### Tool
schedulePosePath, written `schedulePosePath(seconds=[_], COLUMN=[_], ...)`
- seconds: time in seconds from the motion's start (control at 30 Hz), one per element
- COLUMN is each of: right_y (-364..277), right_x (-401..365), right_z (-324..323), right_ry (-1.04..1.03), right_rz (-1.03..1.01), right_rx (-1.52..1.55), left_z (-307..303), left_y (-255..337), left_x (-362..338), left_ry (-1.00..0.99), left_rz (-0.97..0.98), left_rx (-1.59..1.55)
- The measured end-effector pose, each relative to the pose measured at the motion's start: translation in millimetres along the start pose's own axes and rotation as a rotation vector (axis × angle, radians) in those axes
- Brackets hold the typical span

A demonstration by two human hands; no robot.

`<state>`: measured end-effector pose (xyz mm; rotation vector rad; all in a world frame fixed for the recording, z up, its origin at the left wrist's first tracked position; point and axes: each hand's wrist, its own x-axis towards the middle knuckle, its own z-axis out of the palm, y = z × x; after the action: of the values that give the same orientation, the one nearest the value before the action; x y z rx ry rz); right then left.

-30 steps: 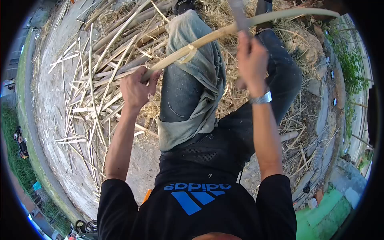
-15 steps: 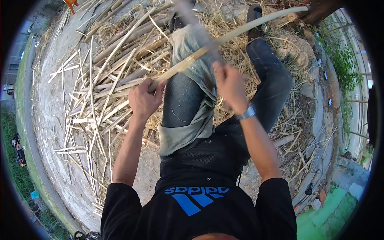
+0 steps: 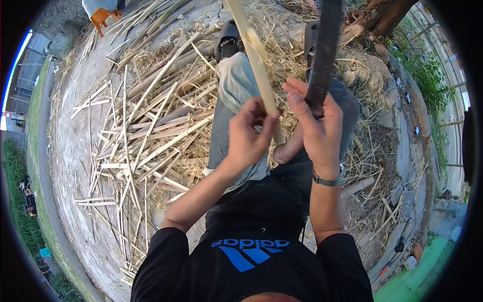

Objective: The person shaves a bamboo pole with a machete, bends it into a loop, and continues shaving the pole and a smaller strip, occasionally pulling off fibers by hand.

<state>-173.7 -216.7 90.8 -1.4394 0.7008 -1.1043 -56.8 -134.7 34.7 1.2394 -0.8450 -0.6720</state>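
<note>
Left hand [image 3: 251, 133] grips pale bamboo strip [image 3: 254, 50]; right hand [image 3: 314, 128] grips dark flat blade [image 3: 324, 50] (hands nearly touching): a slip could cut fingers.

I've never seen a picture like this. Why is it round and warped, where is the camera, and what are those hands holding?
There is no machine here. A person wears one camera on the head, aimed forward and down, and its wide lens bends the edges. The black shirt at the bottom is the wearer's own. The left hand grips a pale bamboo strip that stands nearly upright. The right hand, above a wristwatch, grips a long dark blade beside it. A grey cloth covers the left knee. On the concrete ground lies a heap of split bamboo.
</note>
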Motion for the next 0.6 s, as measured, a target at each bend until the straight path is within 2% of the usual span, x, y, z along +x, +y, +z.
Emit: schedulePosePath(seconds=[0.03,0.1,0.13,0.17,0.23,0.27,0.33,0.37,0.4,0.43,0.47,0.5,0.53,0.57,0.6], right_y=[3.0,10.7,17.9,21.3,27.0,29.9,45.3,50.7,43.3,45.0,48.3,50.4,37.0,39.7,42.9], right_x=[0.5,2.0,2.7,2.8,3.0,2.9,0.4,-0.8,-1.7,-0.1,4.2,7.6,12.2,16.5,26.8], right_z=[-1.1,-4.3,-12.0,-15.8,-20.6,-23.2,-38.0,-45.7,-49.6,-57.6,-67.5,-71.1,-67.5,-62.5,-65.0], right_ry=[0.007,-0.083,-0.102,-0.099,-0.137,-0.123,-0.125,-0.125,-0.128,-0.133,-0.195,-0.256,-0.289,-0.289,-0.325], right_rz=[-0.009,0.114,0.115,0.112,0.085,0.084,0.072,0.059,0.181,0.196,0.166,0.134,0.119,0.138,0.112], right_rx=[-0.001,-0.046,-0.252,-0.254,-0.516,-0.472,-0.478,-0.483,-0.412,-0.414,-0.462,-0.508,-0.546,-0.526,-0.589], left_z=[12.3,32.4,40.6,39.3,26.2,13.3,-16.7,-33.2,-59.0,-80.6,-103.1,-119.5,-131.8,-152.2,-170.0], left_y=[-11.9,-27.9,-30.5,-32.5,-29.4,-25.0,-2.2,7.5,17.1,28.2,38.8,54.9,62.7,71.3,65.7], left_x=[-2.6,-5.0,-6.2,-9.8,-16.7,-16.0,-22.5,-19.8,-15.8,-3.5,5.0,13.8,27.3,38.4,41.3], left_ry=[-0.019,0.003,0.031,0.028,-0.241,-0.383,-0.401,-0.208,-0.084,0.092,0.161,0.175,0.147,-0.007,-0.103], left_rz=[-0.035,0.040,0.106,0.108,0.021,-0.006,0.109,0.375,0.531,0.753,0.830,0.810,0.801,0.644,0.551], left_rx=[0.043,0.058,0.060,0.058,0.327,0.487,0.533,0.527,0.678,0.805,1.024,1.301,1.399,1.644,1.567])
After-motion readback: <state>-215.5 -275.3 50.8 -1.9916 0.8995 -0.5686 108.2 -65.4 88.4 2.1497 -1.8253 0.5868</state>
